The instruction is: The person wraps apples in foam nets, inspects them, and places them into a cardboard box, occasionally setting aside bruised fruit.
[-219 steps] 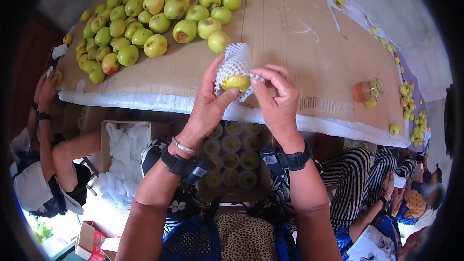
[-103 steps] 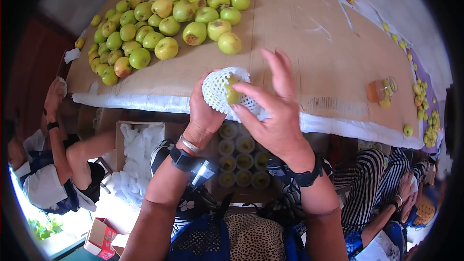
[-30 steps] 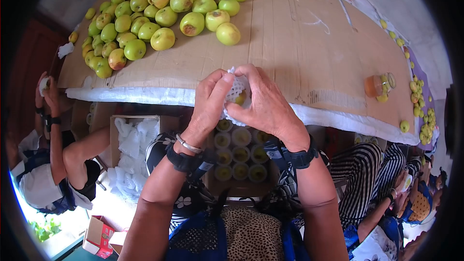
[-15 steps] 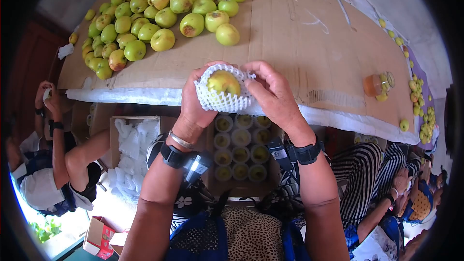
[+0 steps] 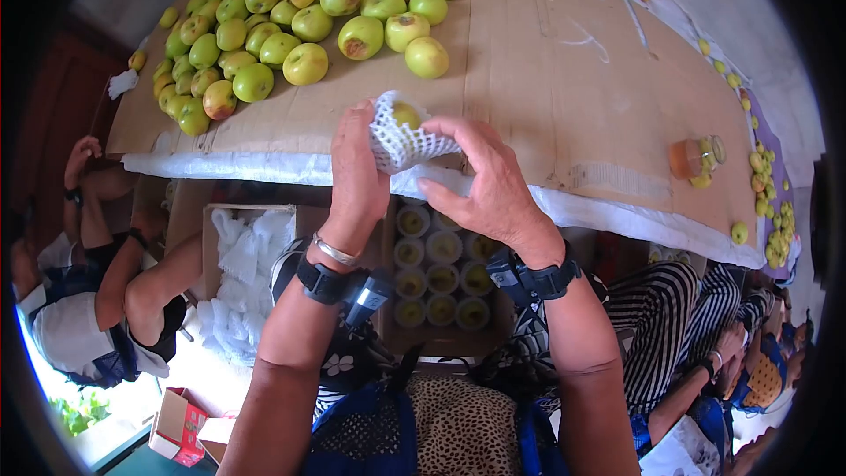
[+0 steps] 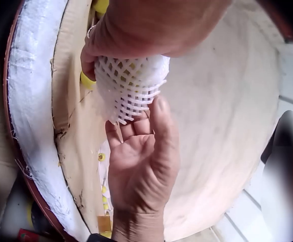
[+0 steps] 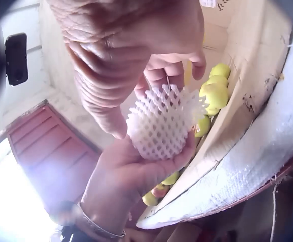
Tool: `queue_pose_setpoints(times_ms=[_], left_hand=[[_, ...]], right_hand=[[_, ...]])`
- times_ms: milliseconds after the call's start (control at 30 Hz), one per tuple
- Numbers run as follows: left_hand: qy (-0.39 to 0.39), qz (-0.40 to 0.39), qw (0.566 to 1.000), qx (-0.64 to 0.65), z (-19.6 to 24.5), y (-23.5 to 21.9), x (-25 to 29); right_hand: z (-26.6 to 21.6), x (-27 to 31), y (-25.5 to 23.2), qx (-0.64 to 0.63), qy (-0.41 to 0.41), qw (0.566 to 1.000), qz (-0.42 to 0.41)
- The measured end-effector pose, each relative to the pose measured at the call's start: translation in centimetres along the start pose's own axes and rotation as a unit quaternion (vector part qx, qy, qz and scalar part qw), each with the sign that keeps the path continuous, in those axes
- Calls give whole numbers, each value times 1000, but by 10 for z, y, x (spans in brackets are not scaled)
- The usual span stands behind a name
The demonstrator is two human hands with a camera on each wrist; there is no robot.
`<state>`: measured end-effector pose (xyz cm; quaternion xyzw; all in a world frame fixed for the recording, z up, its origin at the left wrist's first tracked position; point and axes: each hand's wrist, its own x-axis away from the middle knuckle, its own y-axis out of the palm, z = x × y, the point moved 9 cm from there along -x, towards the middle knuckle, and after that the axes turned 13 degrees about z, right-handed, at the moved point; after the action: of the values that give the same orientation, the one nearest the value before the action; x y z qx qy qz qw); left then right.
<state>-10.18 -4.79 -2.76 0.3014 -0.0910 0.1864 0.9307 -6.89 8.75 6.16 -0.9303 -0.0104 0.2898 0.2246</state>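
A green apple [image 5: 406,115] sits inside a white foam net [image 5: 397,146] just above the near edge of the cardboard-covered table [image 5: 564,115]. My left hand [image 5: 357,159] holds it from the left, fingers and thumb around the net, as the right wrist view also shows. At the net's loose right end is my right hand [image 5: 493,176]. Its index finger touches the mesh, while the thumb is spread away below. In the left wrist view the foam net [image 6: 131,83] covers most of the apple, and its fringed end points toward the right hand's fingers.
A heap of apples [image 5: 291,35] covers the table's back left. A glass jar [image 5: 686,160] stands at the right. Below the edge are a carton of netted apples [image 5: 441,273] and a box of foam nets [image 5: 251,247]. Other people sit on both sides.
The netted apple has turned, so less bare apple shows. My right thumb has moved off the net and its fingers have spread. At the left, the other person's hands have parted.
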Motion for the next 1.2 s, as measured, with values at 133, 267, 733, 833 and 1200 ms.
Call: queue_pose_setpoints(times_ms=[133,267,733,833,1200], left_hand=[[23,12,1000,-18,1,9,11],[-29,19,998,51,-14,2,8],[-156,29,963,220,-5,6,11],[-142,-65,959,237,5,9,10],[-131,-55,978,154,0,17,19]], right_hand=[[16,4,9,-11,82,997,11],[9,3,9,-23,33,999,20],[-20,8,-3,5,-82,993,82],[15,10,-2,-87,68,991,79],[63,26,17,-421,397,811,81]])
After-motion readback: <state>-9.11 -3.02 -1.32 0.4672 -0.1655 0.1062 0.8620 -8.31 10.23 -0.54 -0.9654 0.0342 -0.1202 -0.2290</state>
